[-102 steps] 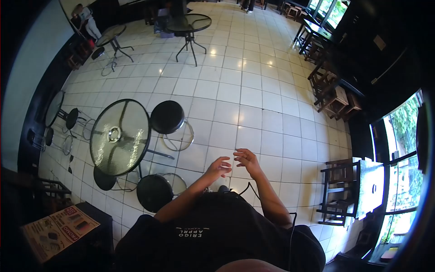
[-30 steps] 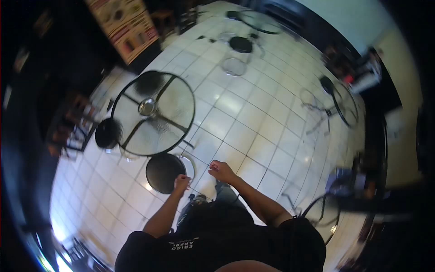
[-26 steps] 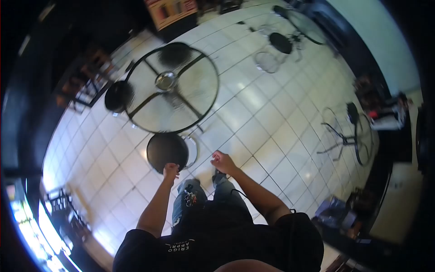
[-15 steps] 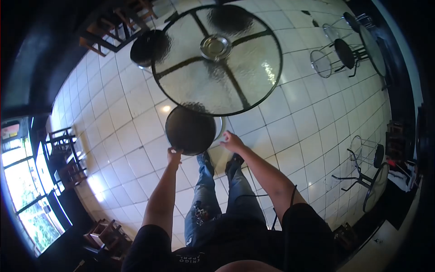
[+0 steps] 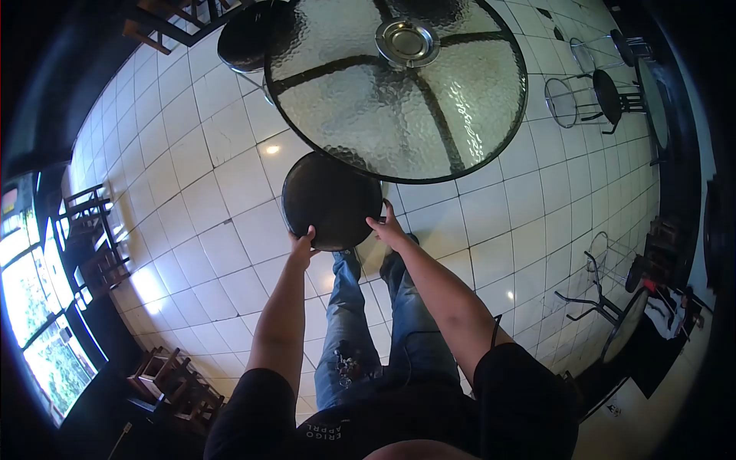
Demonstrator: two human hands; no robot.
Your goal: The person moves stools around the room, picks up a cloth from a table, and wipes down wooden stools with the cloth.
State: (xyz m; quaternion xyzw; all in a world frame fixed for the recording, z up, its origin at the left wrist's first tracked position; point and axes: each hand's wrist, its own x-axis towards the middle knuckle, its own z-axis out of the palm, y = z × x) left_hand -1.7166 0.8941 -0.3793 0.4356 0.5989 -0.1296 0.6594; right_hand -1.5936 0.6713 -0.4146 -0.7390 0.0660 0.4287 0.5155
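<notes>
A round black stool seat [image 5: 331, 201] is in front of my legs, its far edge beside the rim of a round glass table [image 5: 353, 115]. My left hand [image 5: 303, 244] grips the seat's near left edge, thumb on top and fingers below the rim. On the right edge my right hand [image 5: 387, 225] holds the seat, with its thumb at the rim. A metal ashtray [image 5: 407, 43] sits on the glass tabletop. The stool's legs are hidden under the seat.
Another black stool [image 5: 249, 38] stands at the table's left side. More stools [image 5: 606, 96] and tables are along the right wall. A person in light clothes [image 5: 665, 313] is at the far right. Wooden stools [image 5: 165, 376] are at the lower left.
The view has turned, and the glass table is now nearer. Both my hands have gone from apart in the air to the black stool seat and closed on its edges.
</notes>
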